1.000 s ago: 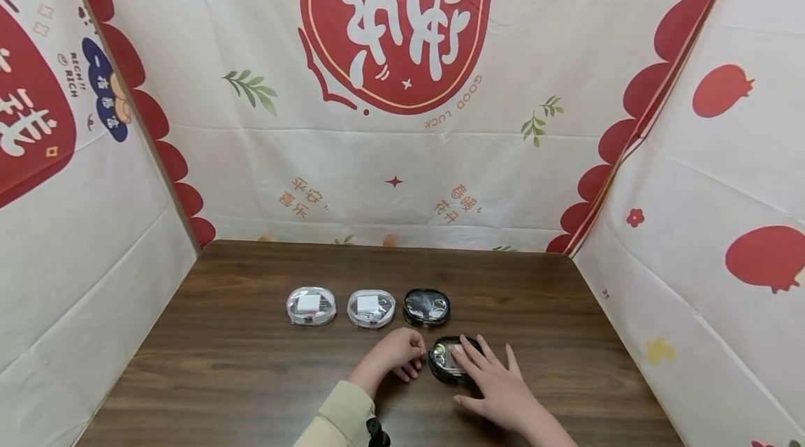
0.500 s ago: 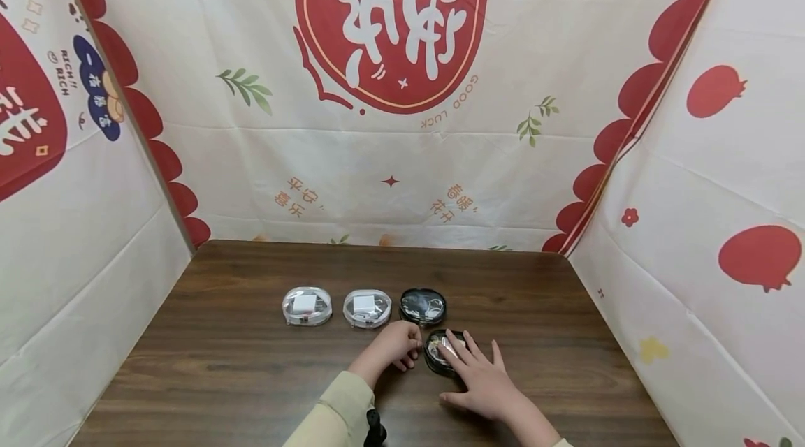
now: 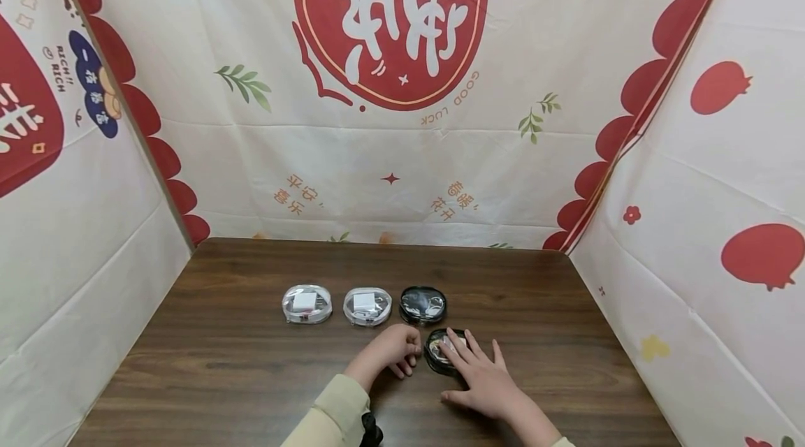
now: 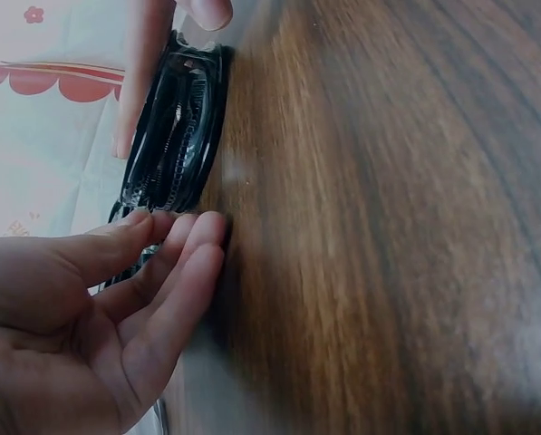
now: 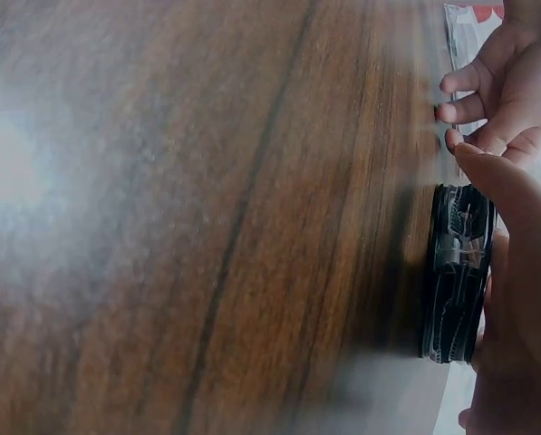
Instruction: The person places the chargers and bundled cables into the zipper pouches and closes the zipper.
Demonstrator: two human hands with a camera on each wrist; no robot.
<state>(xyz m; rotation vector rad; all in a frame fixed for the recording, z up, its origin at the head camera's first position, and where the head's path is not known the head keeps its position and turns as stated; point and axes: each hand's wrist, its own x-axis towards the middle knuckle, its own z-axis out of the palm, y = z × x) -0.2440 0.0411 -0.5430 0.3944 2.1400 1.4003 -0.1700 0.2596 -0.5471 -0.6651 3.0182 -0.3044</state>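
A small oval pouch point(image 3: 434, 361) with black edging and a clear top lies on the wooden table, small items showing inside. My right hand point(image 3: 483, 378) rests flat over its top, fingers spread. At the pouch's left end my left hand point(image 3: 395, 349) pinches the zipper pull between thumb and fingertips; the pull itself is mostly hidden. The left wrist view shows zipper teeth along the side of the pouch point(image 4: 181, 127), just beyond the pinching fingers point(image 4: 184, 240). In the right wrist view the pouch point(image 5: 457, 290) stands out beneath the right palm.
Behind the hands, a second black-edged pouch point(image 3: 423, 306) and two clear white-edged pouches, one in the middle point(image 3: 377, 318) and one at left point(image 3: 306, 319), form a row on the brown table point(image 3: 220, 363). Printed cloth point(image 3: 352, 147) hangs around the table's back and sides.
Both hands and the front pouch have shifted slightly toward the back row over the second. The left hand's pinch and the right hand's flat rest stay the same.
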